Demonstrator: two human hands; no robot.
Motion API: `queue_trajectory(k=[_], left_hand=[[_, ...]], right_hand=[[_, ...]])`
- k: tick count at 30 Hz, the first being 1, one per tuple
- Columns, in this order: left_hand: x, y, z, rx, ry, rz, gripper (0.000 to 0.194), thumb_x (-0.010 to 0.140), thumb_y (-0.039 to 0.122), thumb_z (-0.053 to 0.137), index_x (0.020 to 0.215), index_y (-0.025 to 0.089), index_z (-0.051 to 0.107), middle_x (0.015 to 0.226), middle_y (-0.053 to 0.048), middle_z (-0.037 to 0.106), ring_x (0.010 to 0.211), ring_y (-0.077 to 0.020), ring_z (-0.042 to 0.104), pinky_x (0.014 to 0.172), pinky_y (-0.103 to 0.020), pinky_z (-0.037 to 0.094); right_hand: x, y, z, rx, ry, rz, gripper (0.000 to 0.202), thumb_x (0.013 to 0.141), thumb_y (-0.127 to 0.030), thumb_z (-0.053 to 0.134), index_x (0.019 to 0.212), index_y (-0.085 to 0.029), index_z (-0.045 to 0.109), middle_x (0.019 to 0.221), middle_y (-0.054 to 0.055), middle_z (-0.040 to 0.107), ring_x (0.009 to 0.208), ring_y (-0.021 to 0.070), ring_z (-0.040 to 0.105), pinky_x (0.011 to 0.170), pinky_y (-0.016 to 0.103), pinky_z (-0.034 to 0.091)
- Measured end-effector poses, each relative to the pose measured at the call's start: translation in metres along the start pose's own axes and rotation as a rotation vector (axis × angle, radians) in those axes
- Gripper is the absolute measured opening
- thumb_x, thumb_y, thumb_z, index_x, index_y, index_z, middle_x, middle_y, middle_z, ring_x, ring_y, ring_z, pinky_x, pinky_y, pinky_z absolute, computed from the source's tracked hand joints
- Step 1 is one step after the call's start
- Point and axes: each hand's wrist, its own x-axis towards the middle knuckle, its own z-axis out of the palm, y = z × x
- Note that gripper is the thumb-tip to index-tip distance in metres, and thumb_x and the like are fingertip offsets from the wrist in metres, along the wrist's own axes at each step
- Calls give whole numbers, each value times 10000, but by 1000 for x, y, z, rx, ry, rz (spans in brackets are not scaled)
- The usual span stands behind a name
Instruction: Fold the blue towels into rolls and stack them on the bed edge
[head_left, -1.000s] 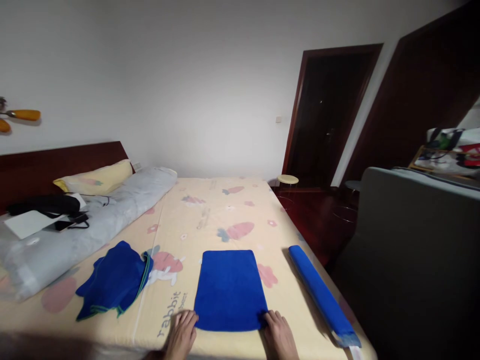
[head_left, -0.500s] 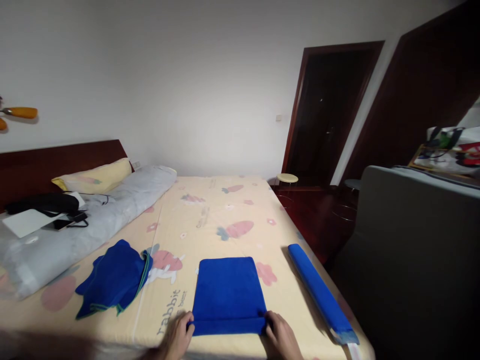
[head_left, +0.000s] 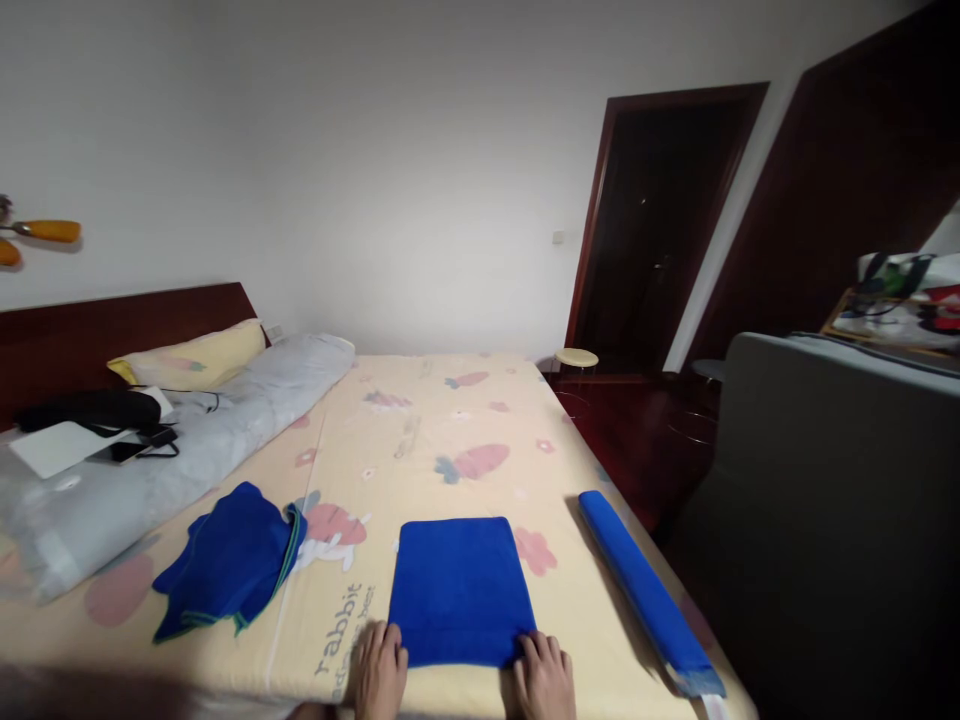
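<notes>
A blue towel (head_left: 459,580) lies folded into a flat, near-square shape on the bed in front of me. My left hand (head_left: 382,668) is at its near left corner, fingers bent over the edge. At the near right corner, my right hand (head_left: 543,672) has its fingers curled onto the fabric in the same way. Both thumbs are mostly hidden. A faint crease runs across the towel close to its near edge. To the left, a crumpled blue towel (head_left: 229,560) with green edging rests loosely. On the right lies a long, narrow, blue-covered bar (head_left: 646,590) with a pale end.
The patterned sheet (head_left: 420,420) covers the bed. A rolled grey quilt (head_left: 247,425), a yellow pillow (head_left: 191,358) and a black bag (head_left: 90,408) are at the left. A grey panel (head_left: 832,520) stands beyond the right edge. A stool (head_left: 576,358) is near the door.
The raised strip along the towel's near edge now lies flatter and blends in. Both hands have shifted from its sides onto the near corners, with their backs turned up.
</notes>
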Motion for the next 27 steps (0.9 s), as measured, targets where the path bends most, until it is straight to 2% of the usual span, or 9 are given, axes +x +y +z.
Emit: queue_trajectory(k=[2, 4, 9, 12, 14, 17, 21, 24, 27], left_hand=[[-1, 6, 1, 56, 37, -17, 262, 877, 286, 428, 926, 220, 677, 997, -72, 672, 1004, -251, 577, 858, -374, 407], [-2, 15, 8, 101, 29, -44, 312, 865, 349, 455, 1025, 196, 675, 1117, -114, 670, 1088, -300, 556, 897, -438, 408], [-4, 51, 46, -12, -72, 29, 448, 851, 121, 371, 1223, 217, 603, 1294, -93, 628, 1213, -251, 539, 1008, -434, 408], [-7, 69, 68, -93, -85, 140, 464, 853, 134, 370, 1243, 253, 591, 1309, -68, 624, 1221, -226, 545, 1019, -394, 428], [-9, 71, 76, -91, -67, 167, 456, 838, 146, 399, 1232, 261, 599, 1297, -62, 633, 1210, -233, 554, 1015, -396, 435], [-10, 53, 72, -53, -40, 133, 425, 816, 164, 442, 1191, 252, 621, 1268, -56, 650, 1196, -242, 558, 1014, -404, 428], [-10, 7, 40, -34, -8, 73, 356, 844, 173, 425, 1119, 242, 640, 1192, -72, 665, 1147, -249, 567, 985, -412, 421], [-11, -22, 14, -124, -86, 168, 335, 856, 192, 412, 1099, 278, 625, 1152, -43, 664, 1122, -223, 565, 975, -396, 413], [-12, -36, 3, -189, -179, 243, 425, 777, 144, 452, 1147, 300, 593, 1238, -21, 627, 1173, -211, 530, 1012, -391, 384]], right_hand=[[5, -13, -5, -59, 8, 51, 141, 855, -332, 527, 904, -242, 624, 927, 62, 648, 853, 251, 541, 764, 404, 375], [11, -26, -6, -121, 19, 86, 163, 852, -344, 521, 908, -233, 626, 920, 78, 643, 858, 267, 537, 775, 424, 370], [18, -61, 12, -40, -20, -7, 383, 772, -61, 428, 1046, -262, 604, 984, 61, 645, 902, 247, 564, 815, 396, 375], [16, -78, 24, 115, -114, -73, 304, 807, -95, 452, 991, -281, 607, 939, 24, 643, 886, 218, 577, 835, 365, 383], [14, -80, 26, 157, -150, -73, 272, 802, -118, 477, 982, -274, 610, 937, 21, 642, 894, 217, 578, 842, 361, 390], [10, -59, 22, 158, -148, -43, 295, 768, -119, 492, 996, -257, 618, 992, 40, 641, 922, 227, 577, 835, 363, 409], [4, -6, 6, 201, -151, 5, 285, 810, -154, 466, 1027, -249, 626, 1026, 57, 646, 917, 212, 591, 808, 346, 436], [-1, 25, -7, 219, -218, -14, 334, 802, -191, 490, 1100, -264, 618, 1120, 65, 637, 1009, 226, 586, 850, 364, 431], [-1, 34, -17, 207, -306, -66, 421, 765, -207, 529, 1170, -298, 593, 1190, 60, 620, 1093, 246, 556, 896, 383, 403]])
